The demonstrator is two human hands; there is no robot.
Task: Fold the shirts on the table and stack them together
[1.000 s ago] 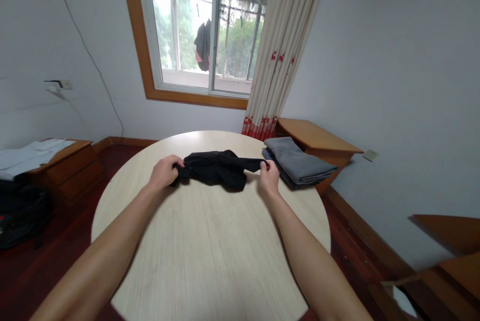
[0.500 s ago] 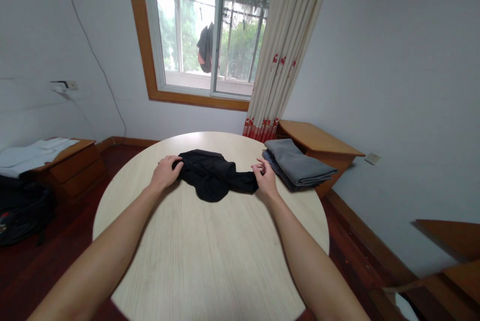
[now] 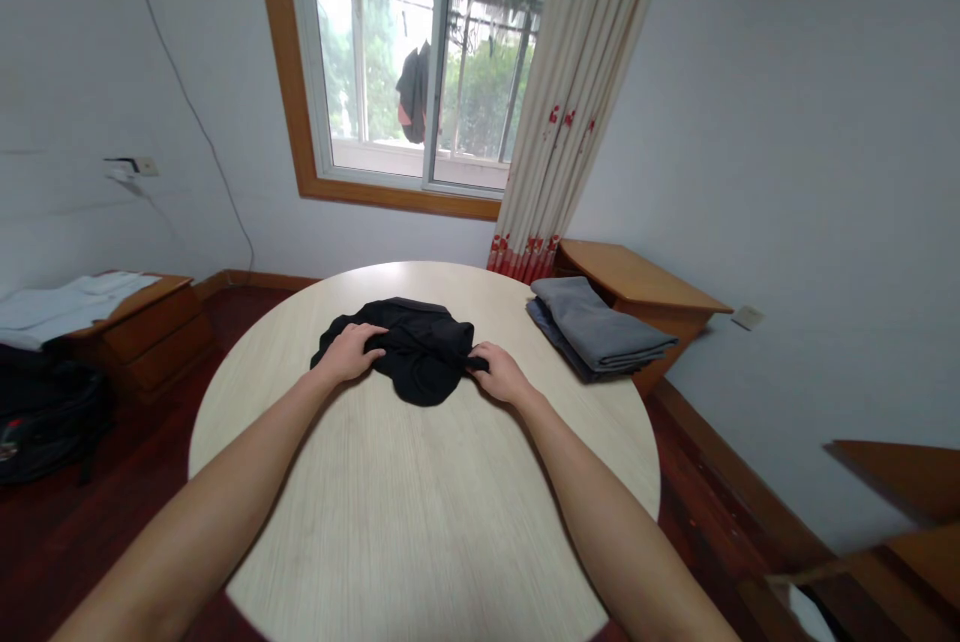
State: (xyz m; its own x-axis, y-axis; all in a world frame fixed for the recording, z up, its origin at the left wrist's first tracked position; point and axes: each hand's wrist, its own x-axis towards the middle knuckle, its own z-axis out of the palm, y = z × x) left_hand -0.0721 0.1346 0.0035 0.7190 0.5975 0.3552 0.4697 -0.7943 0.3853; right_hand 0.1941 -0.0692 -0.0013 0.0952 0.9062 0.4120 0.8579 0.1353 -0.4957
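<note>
A crumpled black garment (image 3: 424,357) lies bunched on the round pale wooden table (image 3: 420,502); its exact kind cannot be made out. Over its left part rests my left hand (image 3: 351,352), thumb and fingers curled on a fold of the cloth, with some fabric spreading out beyond the knuckles. At the other end, my right hand (image 3: 501,372) is closed around a narrow gathered piece of the same garment. Its fingertips are partly hidden by the cloth. A stack of folded grey and dark clothes (image 3: 604,322) sits at the table's right edge, apart from both hands.
Behind the folded stack stands a wooden cabinet (image 3: 637,272), beside a floral curtain (image 3: 555,122) and a window (image 3: 420,62). To the left are a low drawer unit (image 3: 157,332) with papers on it and a black bag (image 3: 52,422) on the floor.
My right hand has moved left, drawing the stretched right end of the garment inward and gathering it. My left hand has shifted right onto the cloth, and fabric now spreads out to its left.
</note>
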